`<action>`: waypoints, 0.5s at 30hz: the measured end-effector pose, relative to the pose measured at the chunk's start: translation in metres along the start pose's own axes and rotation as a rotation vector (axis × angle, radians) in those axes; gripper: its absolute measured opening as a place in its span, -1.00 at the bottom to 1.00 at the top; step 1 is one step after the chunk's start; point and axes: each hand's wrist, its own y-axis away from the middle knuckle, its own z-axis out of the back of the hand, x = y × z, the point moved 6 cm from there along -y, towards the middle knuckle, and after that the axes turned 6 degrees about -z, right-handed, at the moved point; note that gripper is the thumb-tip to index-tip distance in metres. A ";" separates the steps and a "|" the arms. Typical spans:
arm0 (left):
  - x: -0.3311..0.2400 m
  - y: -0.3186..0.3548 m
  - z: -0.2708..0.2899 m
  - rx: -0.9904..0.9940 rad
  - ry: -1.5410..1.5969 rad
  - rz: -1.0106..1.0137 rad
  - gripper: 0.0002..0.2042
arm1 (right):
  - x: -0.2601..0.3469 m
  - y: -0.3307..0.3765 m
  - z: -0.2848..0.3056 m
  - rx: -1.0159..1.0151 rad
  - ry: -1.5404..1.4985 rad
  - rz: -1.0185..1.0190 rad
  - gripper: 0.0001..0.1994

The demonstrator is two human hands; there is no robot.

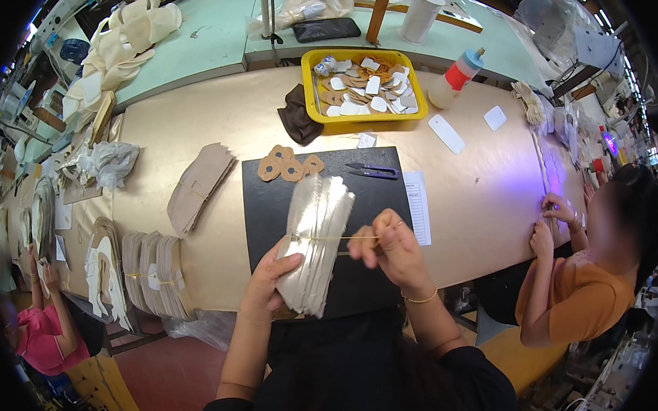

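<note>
A bundle of shiny pale, leather-like cut pieces [316, 221] stands tilted over a black mat [266, 217]. My left hand [264, 283] is closed round its lower left side, thumb across the front. A thin yellowish rubber band [352, 237] runs around the middle of the bundle and stretches out to the right. Its far end is in the fingers of my right hand [392, 248], which is closed on it, apart from the bundle. Several tan rounded pieces with dark spots [290, 169] lie at the mat's top left, and dark thread snips [373, 171] at its top right.
Left lie a tan bundle [198, 189] and banded stacks [152, 269]. Behind the mat are a yellow tray [309, 94] of small pieces, a dark cloth [299, 117] and a red-banded bottle [457, 78]. Co-workers sit at right [575, 288] and far left [47, 336].
</note>
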 end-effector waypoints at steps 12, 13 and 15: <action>0.014 -0.007 0.009 0.460 -0.487 0.273 -0.32 | 0.008 -0.031 0.091 -0.415 0.765 -0.294 -0.78; 0.014 -0.016 0.011 0.427 -0.496 0.230 -0.36 | 0.007 -0.036 0.089 -0.326 0.923 -0.330 -0.81; 0.017 -0.024 0.013 0.411 -0.489 0.212 -0.39 | 0.003 -0.053 0.078 -0.139 0.996 -0.320 -0.83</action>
